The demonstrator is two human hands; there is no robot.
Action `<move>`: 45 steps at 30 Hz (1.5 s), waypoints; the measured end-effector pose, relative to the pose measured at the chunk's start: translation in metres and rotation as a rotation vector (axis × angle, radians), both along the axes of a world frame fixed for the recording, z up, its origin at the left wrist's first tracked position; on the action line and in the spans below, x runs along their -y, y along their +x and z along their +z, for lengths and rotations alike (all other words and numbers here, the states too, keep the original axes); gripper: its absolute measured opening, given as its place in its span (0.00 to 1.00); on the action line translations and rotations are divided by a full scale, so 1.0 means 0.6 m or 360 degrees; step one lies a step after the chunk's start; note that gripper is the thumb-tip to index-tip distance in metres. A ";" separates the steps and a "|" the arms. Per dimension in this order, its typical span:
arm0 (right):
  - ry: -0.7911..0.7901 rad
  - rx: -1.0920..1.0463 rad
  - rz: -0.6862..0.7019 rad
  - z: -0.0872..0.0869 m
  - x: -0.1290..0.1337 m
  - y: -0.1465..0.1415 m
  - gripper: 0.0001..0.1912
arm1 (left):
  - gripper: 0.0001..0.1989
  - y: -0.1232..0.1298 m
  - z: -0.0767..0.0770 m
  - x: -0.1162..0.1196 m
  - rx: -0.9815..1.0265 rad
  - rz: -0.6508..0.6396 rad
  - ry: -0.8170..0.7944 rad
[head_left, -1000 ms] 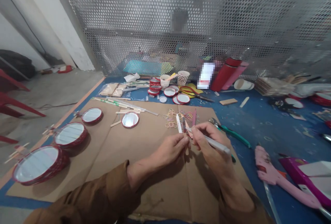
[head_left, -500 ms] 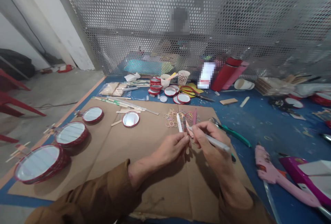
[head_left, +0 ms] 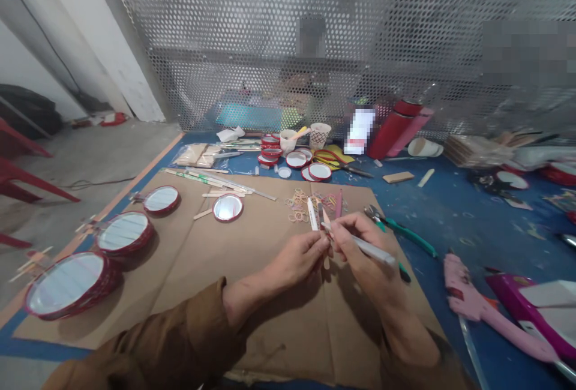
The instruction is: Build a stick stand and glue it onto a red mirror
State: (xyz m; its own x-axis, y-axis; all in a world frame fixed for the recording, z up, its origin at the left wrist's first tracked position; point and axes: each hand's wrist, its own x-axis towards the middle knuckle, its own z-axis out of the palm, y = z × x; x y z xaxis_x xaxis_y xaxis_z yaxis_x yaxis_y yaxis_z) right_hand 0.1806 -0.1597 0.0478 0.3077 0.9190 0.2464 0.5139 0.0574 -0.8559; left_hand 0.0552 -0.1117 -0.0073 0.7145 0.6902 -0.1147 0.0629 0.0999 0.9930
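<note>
My left hand (head_left: 297, 256) is closed, fingertips pinching a thin wooden craft stick (head_left: 326, 261) whose end pokes out below them. My right hand (head_left: 364, 249) grips a slim whitish pen-like tool (head_left: 374, 251), its tip at the left fingertips; the exact kind of tool is unclear. Just beyond the hands, a white marker (head_left: 311, 212), a pink pen-like stick (head_left: 339, 203) and a loose heap of rubber bands (head_left: 297, 203) lie on the cardboard sheet (head_left: 193, 294). Left of them rests a round, red-rimmed disc (head_left: 227, 207) with a shiny top.
Several red-rimmed drum-like rounds (head_left: 125, 232) line the cardboard's left edge. Green-handled pliers (head_left: 411, 238), a pink glue gun (head_left: 477, 303) and a magenta object (head_left: 517, 294) lie to the right. Paper cups (head_left: 320, 135), scissors (head_left: 337, 159) and a red bottle (head_left: 396, 129) stand or lie before the perforated metal screen (head_left: 252, 30).
My right hand and its tool have shifted slightly left and down, with the tip closer to the left fingertips. My left hand stays in place.
</note>
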 end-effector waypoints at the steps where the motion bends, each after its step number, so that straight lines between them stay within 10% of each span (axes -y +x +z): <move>1: -0.0007 0.0002 0.0001 0.001 0.000 0.000 0.16 | 0.23 0.000 0.000 0.000 0.0002 0.0004 -0.0003; 45: -0.0024 0.0009 -0.0060 -0.001 -0.003 -0.001 0.16 | 0.22 0.000 0.002 0.002 -0.0017 0.0017 -0.0026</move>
